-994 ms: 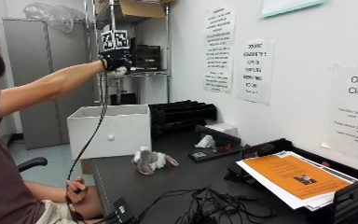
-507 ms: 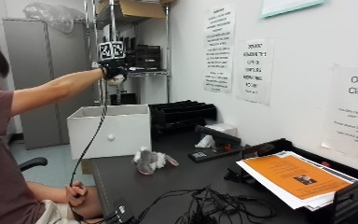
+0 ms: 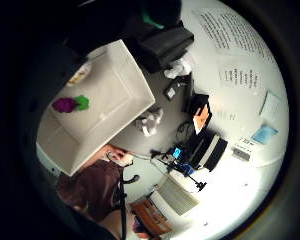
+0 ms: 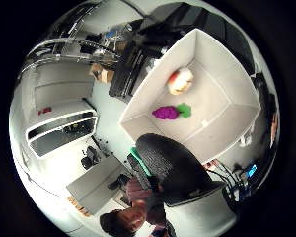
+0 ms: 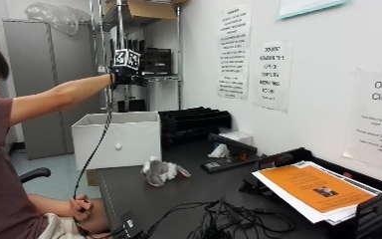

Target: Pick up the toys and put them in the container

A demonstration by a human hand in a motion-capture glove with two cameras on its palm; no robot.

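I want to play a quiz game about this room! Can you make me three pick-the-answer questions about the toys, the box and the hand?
1. Where is the grey fluffy toy?
A. Inside the white box
B. On the dark table beside the white box
C. On the orange paper

2. What colours are on the toy lying in the middle of the white box?
A. Purple and green
B. Blue and yellow
C. All black

3. What is the gloved hand doing?
A. Resting on the table
B. Squeezing the grey fluffy toy
C. Raised high above the white box

Answers:
1 is B: the outside view shows it lying on the table just in front of the box.
2 is A: both palm views show a purple piece next to a green piece on the box floor.
3 is C: the arm is stretched out and the hand sits well above the box.
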